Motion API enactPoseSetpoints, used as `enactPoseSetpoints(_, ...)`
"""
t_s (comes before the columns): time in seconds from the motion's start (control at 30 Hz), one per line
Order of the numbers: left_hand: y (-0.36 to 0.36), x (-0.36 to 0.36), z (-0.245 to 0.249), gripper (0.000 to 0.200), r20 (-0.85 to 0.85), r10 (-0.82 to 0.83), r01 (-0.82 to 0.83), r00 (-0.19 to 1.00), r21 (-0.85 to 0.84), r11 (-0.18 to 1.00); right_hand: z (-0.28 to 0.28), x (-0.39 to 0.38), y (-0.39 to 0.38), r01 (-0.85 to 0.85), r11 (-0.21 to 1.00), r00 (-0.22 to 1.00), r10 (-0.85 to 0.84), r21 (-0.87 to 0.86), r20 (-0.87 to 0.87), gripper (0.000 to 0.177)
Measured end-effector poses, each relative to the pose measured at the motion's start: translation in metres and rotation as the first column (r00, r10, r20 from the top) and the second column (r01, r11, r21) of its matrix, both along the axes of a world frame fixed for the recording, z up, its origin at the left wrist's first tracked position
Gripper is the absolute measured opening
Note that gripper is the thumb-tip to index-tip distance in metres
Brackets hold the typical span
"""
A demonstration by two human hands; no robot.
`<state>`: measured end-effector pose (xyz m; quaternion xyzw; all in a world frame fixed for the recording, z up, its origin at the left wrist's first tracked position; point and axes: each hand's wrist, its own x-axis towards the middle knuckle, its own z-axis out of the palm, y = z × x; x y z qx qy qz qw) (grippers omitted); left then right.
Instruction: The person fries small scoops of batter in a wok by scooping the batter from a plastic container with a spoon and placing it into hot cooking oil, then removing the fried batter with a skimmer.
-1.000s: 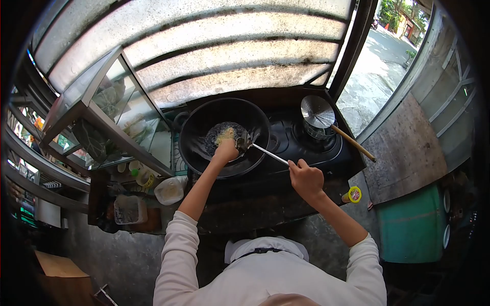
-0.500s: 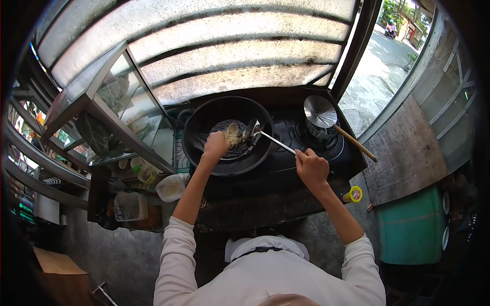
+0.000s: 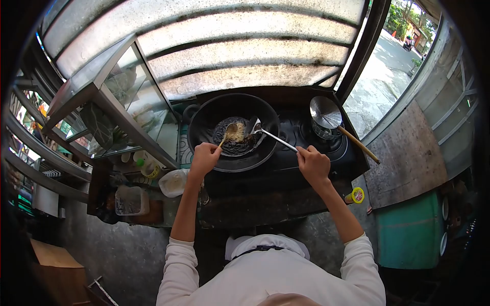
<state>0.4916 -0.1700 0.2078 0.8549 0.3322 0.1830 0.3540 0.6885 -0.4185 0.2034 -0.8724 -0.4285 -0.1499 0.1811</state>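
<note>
A large black wok [image 3: 204, 108] stands on the stove, with dark bubbling oil in its base and a pale golden piece of food [image 3: 239, 133] in the oil. My left hand [image 3: 205, 156] is closed on the handle of a gold-coloured spoon [image 3: 231, 129], whose bowl touches the food's left side. My right hand [image 3: 313, 161] grips the white handle of a metal spatula [image 3: 277, 138]. The spatula's head rests inside the wok, at the right of the food.
Right of the wok, a round strainer [image 3: 325, 111] with a wooden handle lies over a pot on the other burner. At left stand a glass display case [image 3: 138, 97], a plastic tub [image 3: 131, 200] and a white container [image 3: 173, 183]. A yellow-lidded jar [image 3: 356, 195] sits at the right front edge.
My left hand has moved back towards me and left, away from the wok's middle, and the spoon handle now shows. The spatula stays beside the food. The view has shifted slightly.
</note>
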Motion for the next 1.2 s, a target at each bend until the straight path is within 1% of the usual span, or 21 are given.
enactPoseSetpoints(0.1, -0.009, -0.017, 0.001, 0.023, 0.02, 0.034, -0.032, 0.999, -0.101, 0.994, 0.0, 0.005, -0.011, 0.012, 0.999, 1.0, -0.012, -0.034, -0.001, 0.016)
enactPoseSetpoints(0.2, -0.014, -0.032, -0.006, 0.023, 0.008, 0.042, -0.041, 0.999, -0.121, 0.992, 0.009, 0.007, -0.023, 0.068, 0.997, 0.998, -0.068, -0.047, 0.001, 0.015)
enactPoseSetpoints(0.3, -0.019, -0.042, -0.01, 0.024, 0.003, 0.055, -0.054, 0.998, -0.166, 0.985, 0.014, 0.008, -0.025, 0.079, 0.996, 0.997, -0.079, -0.03, -0.004, 0.016)
enactPoseSetpoints(0.5, -0.034, -0.053, -0.013, 0.024, -0.019, 0.067, -0.07, 0.998, -0.217, 0.974, 0.011, 0.002, -0.01, 0.022, 1.0, 1.0, -0.022, 0.007, -0.021, 0.016)
enactPoseSetpoints(0.6, -0.039, -0.063, -0.028, 0.023, 0.053, 0.079, -0.062, 0.995, -0.267, 0.962, 0.006, 0.004, -0.014, 0.011, 0.997, 0.999, -0.007, 0.075, -0.051, 0.019)
enactPoseSetpoints(0.67, -0.044, -0.071, -0.031, 0.023, 0.106, 0.113, -0.061, 0.988, -0.404, 0.913, -0.005, 0.013, -0.024, 0.13, 0.971, 0.952, -0.066, 0.199, -0.298, 0.021)
enactPoseSetpoints(0.7, -0.047, -0.074, -0.031, 0.023, 0.135, 0.134, -0.055, 0.982, -0.468, 0.882, -0.014, 0.022, -0.031, 0.197, 0.948, 0.907, -0.079, 0.25, -0.415, 0.023)
enactPoseSetpoints(0.73, -0.05, -0.078, -0.031, 0.023, 0.167, 0.156, -0.051, 0.974, -0.507, 0.861, -0.036, 0.035, -0.04, 0.202, 0.874, 0.814, 0.101, 0.442, -0.572, 0.023)
enactPoseSetpoints(0.77, -0.054, -0.082, -0.032, 0.023, 0.197, 0.179, -0.045, 0.964, -0.544, 0.838, -0.049, 0.048, -0.052, 0.296, 0.841, 0.666, 0.157, 0.452, -0.729, 0.023)
enactPoseSetpoints(0.8, -0.059, -0.086, -0.033, 0.023, 0.224, 0.204, -0.038, 0.953, -0.58, 0.814, -0.06, 0.06, -0.063, 0.391, 0.81, 0.485, 0.223, 0.437, -0.846, 0.023)
enactPoseSetpoints(0.83, -0.064, -0.089, -0.036, 0.023, 0.243, 0.234, -0.043, 0.941, -0.602, 0.798, -0.067, 0.068, -0.072, 0.479, 0.783, 0.28, 0.292, 0.396, -0.915, 0.024)
enactPoseSetpoints(0.93, -0.081, -0.097, -0.045, 0.024, 0.296, 0.326, -0.052, 0.898, -0.664, 0.746, -0.08, 0.079, -0.083, 0.587, 0.69, 0.21, 0.376, 0.424, -0.903, 0.021)
enactPoseSetpoints(1.03, -0.101, -0.101, -0.052, 0.023, 0.329, 0.399, -0.052, 0.856, -0.713, 0.7, -0.107, 0.104, -0.091, 0.585, 0.681, 0.123, 0.463, 0.441, -0.878, 0.025)
enactPoseSetpoints(1.13, -0.118, -0.103, -0.053, 0.023, 0.333, 0.452, -0.072, 0.828, -0.735, 0.674, -0.118, 0.129, -0.094, 0.654, 0.665, -0.131, 0.569, 0.36, -0.812, 0.03)
enactPoseSetpoints(1.2, -0.127, -0.105, -0.054, 0.023, 0.335, 0.493, -0.082, 0.803, -0.757, 0.648, -0.124, 0.141, -0.093, 0.669, 0.662, -0.262, 0.636, 0.338, -0.725, 0.033)
